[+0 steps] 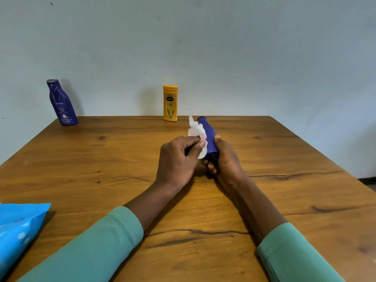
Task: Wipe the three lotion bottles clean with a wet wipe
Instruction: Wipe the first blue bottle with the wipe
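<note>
Progress: mid-frame, right grip (225, 157) clamps the blue bottle (209, 135), left grip (175, 159) pinches the wet wipe (196, 129) against it (Nivea bottle (62, 102) upper left, yellow bottle (170, 102) upper centre: wiped or not, unclear).

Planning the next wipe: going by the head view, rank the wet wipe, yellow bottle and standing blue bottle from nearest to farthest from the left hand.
1. wet wipe, pinched in the left hand itself.
2. yellow bottle, straight ahead at the back.
3. standing blue bottle, far-left corner.
</note>
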Action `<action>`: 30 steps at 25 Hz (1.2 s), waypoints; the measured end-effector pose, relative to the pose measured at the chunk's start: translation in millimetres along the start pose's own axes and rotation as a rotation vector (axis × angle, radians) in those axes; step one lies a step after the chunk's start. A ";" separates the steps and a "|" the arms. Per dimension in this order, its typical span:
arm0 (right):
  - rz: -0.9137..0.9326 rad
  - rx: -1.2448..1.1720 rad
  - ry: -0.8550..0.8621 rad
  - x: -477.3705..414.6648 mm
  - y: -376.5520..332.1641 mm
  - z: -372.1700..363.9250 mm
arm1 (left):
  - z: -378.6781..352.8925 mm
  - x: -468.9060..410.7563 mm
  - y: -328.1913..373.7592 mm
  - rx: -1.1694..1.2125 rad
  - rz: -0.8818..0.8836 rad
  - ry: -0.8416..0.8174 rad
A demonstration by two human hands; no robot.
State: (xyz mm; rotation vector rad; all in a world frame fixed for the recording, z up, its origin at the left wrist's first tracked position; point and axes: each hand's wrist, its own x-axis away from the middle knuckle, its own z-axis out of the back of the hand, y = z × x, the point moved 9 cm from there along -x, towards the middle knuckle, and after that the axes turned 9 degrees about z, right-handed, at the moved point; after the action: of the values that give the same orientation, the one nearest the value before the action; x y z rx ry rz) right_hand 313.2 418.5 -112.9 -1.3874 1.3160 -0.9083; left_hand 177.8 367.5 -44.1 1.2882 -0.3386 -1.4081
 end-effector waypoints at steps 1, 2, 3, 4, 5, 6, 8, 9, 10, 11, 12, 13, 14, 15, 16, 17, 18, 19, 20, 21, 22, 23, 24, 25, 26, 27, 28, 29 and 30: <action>0.005 -0.042 0.037 -0.3 -1.6 3.6 | -3.7 5.9 7.8 -0.004 -0.047 -0.009; 0.013 -0.082 0.059 0.5 -4.6 5.4 | -6.8 10.3 12.7 -0.010 -0.080 -0.019; 0.020 -0.113 0.060 1.7 -7.5 4.8 | -8.4 12.2 14.8 -0.007 -0.089 -0.029; 0.025 -0.129 0.043 3.2 -10.2 2.9 | -8.4 11.9 13.4 0.017 -0.073 -0.034; 0.029 -0.125 0.009 3.7 -11.4 -0.3 | -7.0 10.6 10.2 0.057 -0.039 -0.033; 0.034 -0.109 -0.035 4.9 -13.5 -4.4 | -3.3 8.9 6.4 0.097 0.001 -0.015; 0.037 -0.093 -0.126 5.8 -14.1 -11.6 | 8.6 3.9 -1.0 0.137 0.067 0.067; 0.035 -0.102 -0.171 6.8 -13.8 -14.8 | 15.2 0.8 -5.3 0.146 0.095 0.108; 0.033 -0.104 -0.215 8.6 -14.2 -19.2 | 22.1 -2.7 -12.6 0.158 0.135 0.152; 0.031 -0.085 -0.250 10.8 -14.9 -22.9 | 29.3 -7.2 -23.6 0.174 0.191 0.200; 0.028 -0.043 -0.271 12.8 -15.5 -25.7 | 35.4 -12.5 -36.9 0.197 0.259 0.244; 0.030 0.012 -0.277 13.7 -16.2 -27.2 | 39.9 -17.5 -49.3 0.229 0.324 0.276; 0.039 0.060 -0.277 13.4 -16.4 -27.2 | 42.1 -21.5 -59.8 0.271 0.374 0.292; 0.047 0.088 -0.272 11.8 -15.9 -26.2 | 42.1 -23.7 -65.8 0.322 0.405 0.292; 0.051 0.089 -0.267 10.5 -16.0 -25.1 | 39.6 -25.7 -69.0 0.388 0.425 0.277; 0.044 0.077 -0.268 9.4 -14.8 -23.6 | 35.9 -27.9 -70.5 0.461 0.437 0.249; 0.027 0.051 -0.277 10.4 -14.4 -23.6 | 31.3 -29.7 -70.0 0.543 0.450 0.204; 0.012 0.024 -0.293 11.2 -13.6 -23.6 | 27.7 -31.3 -66.3 0.594 0.452 0.149; -0.001 0.001 -0.318 13.7 -14.6 -25.3 | 25.2 -32.7 -61.5 0.595 0.436 0.095; -0.001 0.000 -0.347 16.6 -16.6 -27.2 | 25.1 -34.5 -56.6 0.522 0.401 0.060; 0.009 0.016 -0.376 19.1 -19.1 -29.9 | 26.4 -36.6 -54.0 0.419 0.369 0.042; 0.028 0.036 -0.403 21.3 -21.6 -33.0 | 29.9 -38.8 -51.6 0.301 0.341 0.053; 0.039 0.047 -0.427 22.9 -22.9 -35.6 | 33.8 -40.2 -51.0 0.197 0.332 0.076; 0.042 0.048 -0.448 23.9 -23.2 -37.4 | 37.2 -40.9 -51.4 0.111 0.332 0.104; 0.042 0.048 -0.462 24.6 -23.3 -39.3 | 38.8 -42.2 -53.4 0.037 0.355 0.113; 0.051 0.061 -0.468 24.1 -23.1 -40.9 | 38.0 -44.8 -59.0 -0.028 0.410 0.087; 0.066 0.093 -0.473 23.8 -22.8 -42.3 | 36.6 -46.7 -67.6 -0.075 0.509 0.035; 0.084 0.142 -0.474 22.7 -20.7 -42.5 | 33.8 -45.8 -79.1 -0.086 0.632 -0.034; 0.099 0.202 -0.480 22.3 -18.1 -43.4 | 32.2 -42.4 -88.4 -0.064 0.752 -0.103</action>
State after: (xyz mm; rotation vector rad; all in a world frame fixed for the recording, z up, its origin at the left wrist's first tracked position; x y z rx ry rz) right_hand 279.1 388.6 -87.3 -1.2691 0.8929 -0.5748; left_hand 95.2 416.6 -81.8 0.8894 -0.7513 -0.8295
